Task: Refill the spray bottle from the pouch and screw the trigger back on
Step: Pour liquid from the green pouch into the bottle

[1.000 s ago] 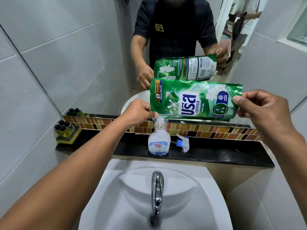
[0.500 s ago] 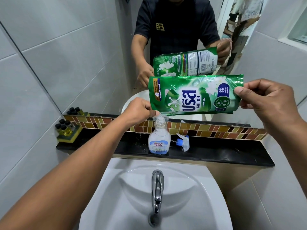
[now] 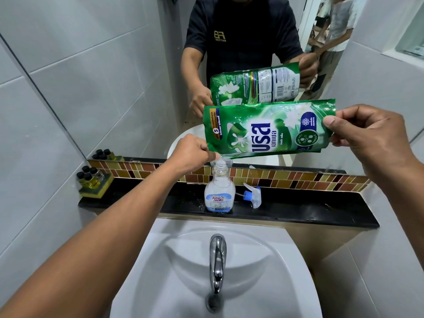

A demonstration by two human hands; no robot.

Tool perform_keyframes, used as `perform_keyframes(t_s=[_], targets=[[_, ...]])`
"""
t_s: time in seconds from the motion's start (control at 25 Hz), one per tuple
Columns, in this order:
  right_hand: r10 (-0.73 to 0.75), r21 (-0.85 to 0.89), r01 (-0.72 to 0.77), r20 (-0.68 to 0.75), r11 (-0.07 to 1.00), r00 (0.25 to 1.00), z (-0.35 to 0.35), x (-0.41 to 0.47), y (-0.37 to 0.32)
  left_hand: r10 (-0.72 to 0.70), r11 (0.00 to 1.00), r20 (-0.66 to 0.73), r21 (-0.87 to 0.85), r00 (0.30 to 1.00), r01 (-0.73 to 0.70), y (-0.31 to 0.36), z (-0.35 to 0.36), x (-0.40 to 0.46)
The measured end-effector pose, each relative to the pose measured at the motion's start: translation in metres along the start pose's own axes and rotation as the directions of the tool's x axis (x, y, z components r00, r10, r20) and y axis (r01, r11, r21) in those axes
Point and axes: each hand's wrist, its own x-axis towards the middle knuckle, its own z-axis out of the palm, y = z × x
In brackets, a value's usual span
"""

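A green refill pouch [image 3: 268, 129] lies sideways in the air above the black ledge. My left hand [image 3: 190, 152] pinches its lower left corner right over the open neck of the clear spray bottle [image 3: 219, 191]. My right hand [image 3: 364, 134] grips the pouch's right end, held higher. The bottle stands upright on the ledge with clear liquid in its lower part and no cap on. The white and blue trigger head [image 3: 252, 195] lies on the ledge just right of the bottle.
The black ledge [image 3: 309, 210] runs under a mirror [image 3: 252, 42] with a mosaic tile strip. Small dark-capped bottles on a yellow tray [image 3: 91, 179] sit at the ledge's left end. Below is a white basin [image 3: 263, 271] with a chrome tap [image 3: 216, 260].
My right hand has lifted the pouch's right end, tipping the pouch further toward the bottle's neck. My left hand stays at the spout corner over the bottle.
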Motion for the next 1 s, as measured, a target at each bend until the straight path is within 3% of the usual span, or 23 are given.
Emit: perform_keyframes(t_s=[1.0], targets=[[-0.021,0.029,0.02,0.01,0.999,1.0,-0.0037,0.007,-0.0072,-0.004,0.999,-0.008,-0.048,1.0,0.003,0.0012,0.0075,0.0011]])
